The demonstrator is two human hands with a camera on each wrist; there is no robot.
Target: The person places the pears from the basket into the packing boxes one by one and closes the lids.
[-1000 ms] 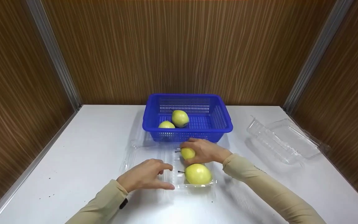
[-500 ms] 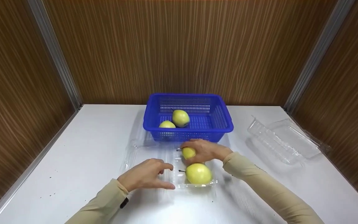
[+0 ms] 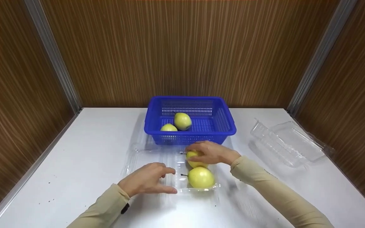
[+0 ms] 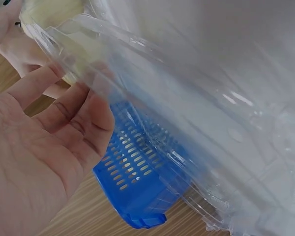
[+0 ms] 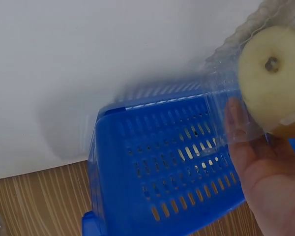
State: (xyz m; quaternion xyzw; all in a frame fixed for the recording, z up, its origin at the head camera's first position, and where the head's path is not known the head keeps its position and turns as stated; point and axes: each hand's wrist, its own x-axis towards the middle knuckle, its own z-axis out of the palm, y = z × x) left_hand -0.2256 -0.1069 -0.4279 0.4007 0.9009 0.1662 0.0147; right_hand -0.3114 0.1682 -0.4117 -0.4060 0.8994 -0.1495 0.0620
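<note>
My right hand (image 3: 212, 152) curls over the farther of two round yellow pears, its fingers and thumb about the pear (image 3: 198, 164). Both lie side by side in the right half of an open clear plastic clamshell box (image 3: 198, 189); the nearer pear (image 3: 201, 178) touches the farther one, its stem pointing left. In the right wrist view the pear (image 5: 265, 93) shows its blossom end beside the hand. My left hand (image 3: 147, 180) hovers over the box's left half, thumb and index spread, holding nothing. The left wrist view shows clear plastic overlapping its fingertips.
A blue plastic basket (image 3: 188, 133) stands just behind the box, with two more yellow pears (image 3: 182, 121) inside. Another clear clamshell box (image 3: 290, 144) lies open at the right. Wood-grain panels (image 3: 182, 53) close off the back and both sides of the white table (image 3: 84, 158).
My right thumb has shifted up over the farther pear, and more of that pear shows below it, now against the nearer one. The left hand has stayed in place.
</note>
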